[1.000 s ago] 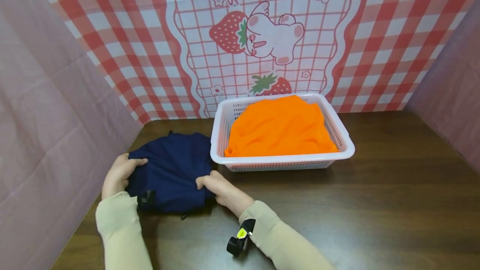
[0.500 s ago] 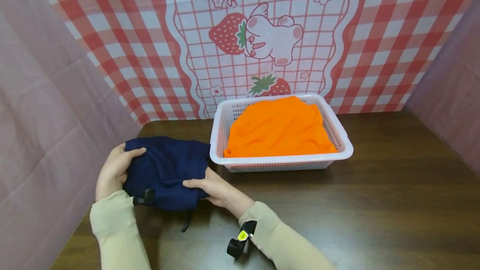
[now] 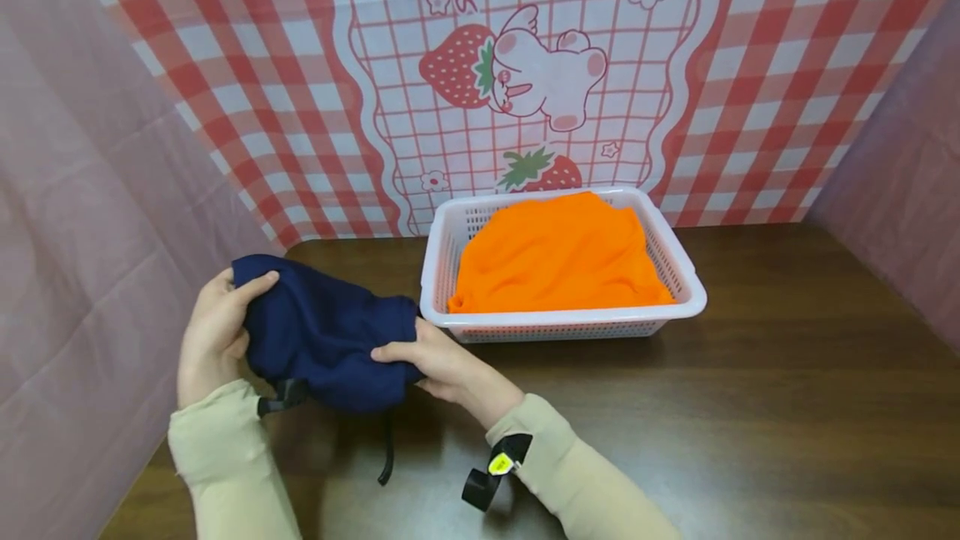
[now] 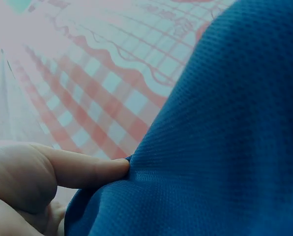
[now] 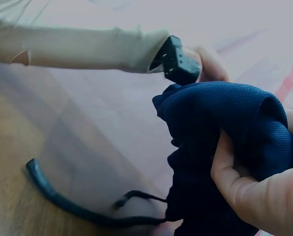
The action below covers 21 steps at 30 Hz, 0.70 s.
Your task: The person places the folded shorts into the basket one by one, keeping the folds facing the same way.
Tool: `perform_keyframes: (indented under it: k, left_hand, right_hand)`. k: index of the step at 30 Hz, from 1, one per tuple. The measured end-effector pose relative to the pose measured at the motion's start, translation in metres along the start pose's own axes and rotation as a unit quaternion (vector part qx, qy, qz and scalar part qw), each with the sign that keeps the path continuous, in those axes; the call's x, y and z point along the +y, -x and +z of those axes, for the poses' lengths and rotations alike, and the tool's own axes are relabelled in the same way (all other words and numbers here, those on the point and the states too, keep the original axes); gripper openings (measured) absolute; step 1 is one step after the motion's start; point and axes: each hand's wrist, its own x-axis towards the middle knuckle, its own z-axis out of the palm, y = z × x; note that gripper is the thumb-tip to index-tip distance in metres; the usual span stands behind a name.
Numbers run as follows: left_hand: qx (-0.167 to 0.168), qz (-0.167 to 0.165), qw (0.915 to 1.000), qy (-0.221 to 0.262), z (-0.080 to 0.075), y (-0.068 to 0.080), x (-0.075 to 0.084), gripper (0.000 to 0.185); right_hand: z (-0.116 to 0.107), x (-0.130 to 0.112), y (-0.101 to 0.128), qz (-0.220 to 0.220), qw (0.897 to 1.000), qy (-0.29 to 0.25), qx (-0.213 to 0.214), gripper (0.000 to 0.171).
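Observation:
A bunched, folded navy garment (image 3: 322, 332) of ribbed cloth is held up over the left part of the table. My left hand (image 3: 210, 340) grips its upper left corner, and the left wrist view shows the thumb (image 4: 92, 169) pinching the fabric. At the garment's right end my right hand (image 3: 453, 365) holds on, thumb on top and the other fingers mostly hidden behind the cloth. Dark drawstring ends (image 5: 87, 214) dangle from a gathered edge in the right wrist view. Beside the right hand stands a white plastic basket (image 3: 566, 319) with orange cloth (image 3: 562, 257) inside.
The brown wooden table (image 3: 757, 407) stretches to the right. A red-and-white checked strawberry curtain (image 3: 300, 107) hangs behind the basket, and pinkish fabric walls (image 3: 112, 190) close off both sides, the left one near my left hand.
Both hands have lifted the garment off the table, its left end higher and farther left. It has become narrower, and the right thumb lies farther over it. The drawstring now hangs lower.

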Motion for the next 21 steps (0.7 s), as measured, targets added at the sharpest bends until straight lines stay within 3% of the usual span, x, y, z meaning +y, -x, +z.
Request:
perform_keyframes:
  k: [6,13,21]
  left_hand:
    - [-0.005,0.047,0.9978,0.046,0.007,0.012,0.008,0.021]
    - [-0.009,0.102,0.9877,0.118,0.014,0.025,0.017,0.020]
    - [-0.073,0.165,0.9612,0.208,0.027,0.032,0.021,0.017]
  right_hand:
    - [0.002,-0.013,0.009,-0.009,1.000,-0.003,-0.024,0.049]
    - [-0.001,-0.032,0.022,-0.030,0.999,-0.018,-0.030,0.046]
    - [-0.006,-0.051,0.030,-0.063,0.998,-0.020,-0.010,0.037]
